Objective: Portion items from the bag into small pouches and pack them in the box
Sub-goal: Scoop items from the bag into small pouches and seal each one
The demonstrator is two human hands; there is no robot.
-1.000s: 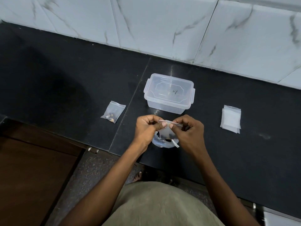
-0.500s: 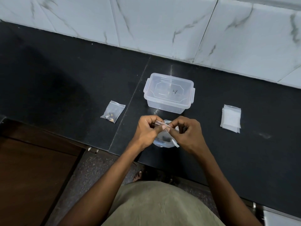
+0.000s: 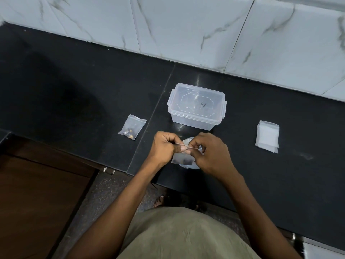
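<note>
A small clear pouch [image 3: 182, 159] with dark items at its bottom hangs between my hands above the black counter. My left hand [image 3: 165, 147] and my right hand [image 3: 211, 153] both pinch its top strip, fingertips close together. Under the pouch lies the crumpled clear bag [image 3: 188, 166], mostly hidden by my hands. The clear plastic box [image 3: 197, 106] stands just beyond, its lid on. A filled small pouch [image 3: 132, 127] lies flat to the left. A stack of empty white pouches [image 3: 267, 135] lies to the right.
The black counter [image 3: 74, 94] runs to a white marble-tile wall [image 3: 186, 27] at the back. Its front edge is near my body, with a brown wooden cabinet [image 3: 37, 193] below on the left and speckled floor [image 3: 104, 191] beneath.
My fingertips have slid together along the pouch's top strip, and the pouch has tilted and dropped slightly. The box and other pouches have not moved.
</note>
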